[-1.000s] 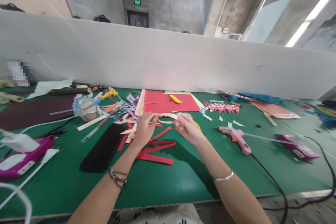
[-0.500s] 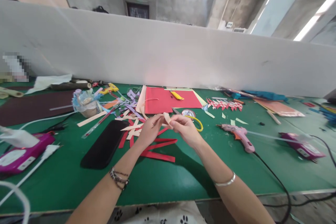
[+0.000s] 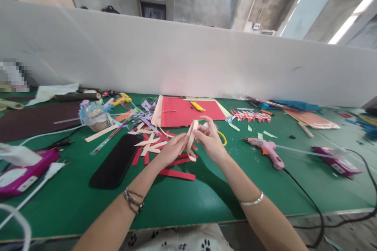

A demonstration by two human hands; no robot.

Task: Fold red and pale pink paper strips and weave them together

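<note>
Over the green counter [image 3: 188, 208], the left hand [image 3: 173, 149] pinches a pale paper loop [image 3: 191, 136], and the right hand [image 3: 211, 141] sits at the loop's three o'clock side, its fingers [image 3: 207, 119] spread. From the loop, a red sheet [image 3: 193, 115] bearing a yellow cutter [image 3: 198, 106] lies at twelve o'clock, a red-and-white checked paper strip [image 3: 250, 116] at two, and a pink glue gun [image 3: 269, 150] at three. A red strip [image 3: 178, 174] lies at seven, pale paper scraps [image 3: 147, 142] at nine, and a wrapped pot [image 3: 99, 121] between nine and ten.
</note>
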